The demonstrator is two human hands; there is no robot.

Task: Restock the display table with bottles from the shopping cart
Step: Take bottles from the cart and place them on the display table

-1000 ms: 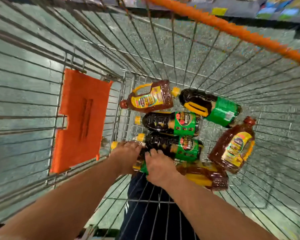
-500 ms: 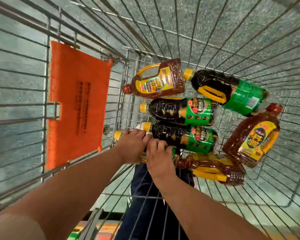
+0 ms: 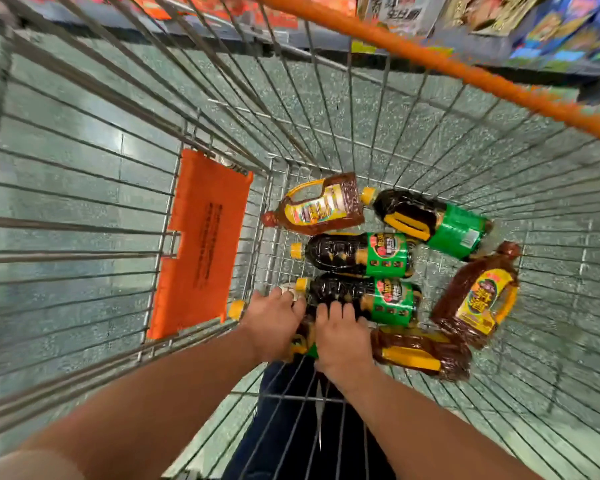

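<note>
Several bottles lie on the floor of the wire shopping cart (image 3: 326,133). My left hand (image 3: 274,320) and my right hand (image 3: 340,337) both grip a dark green-labelled bottle with a yellow cap (image 3: 236,309), mostly hidden beneath them. Just beyond my fingers lies another dark bottle (image 3: 361,296), and a third one (image 3: 357,254) lies past it. A brown bottle with a yellow handle (image 3: 420,351) rests right of my right hand.
More bottles lie further in: a brown one (image 3: 319,206), a dark one with a green label (image 3: 433,223), and a brown one at the right (image 3: 478,296). An orange seat flap (image 3: 201,240) hangs at the left. An orange rim (image 3: 465,71) crosses the top, with shelves behind.
The view has tilted up and pulled back, showing the cart's orange rim and shelves. Both hands stay on the same bottle near the cart's near end.
</note>
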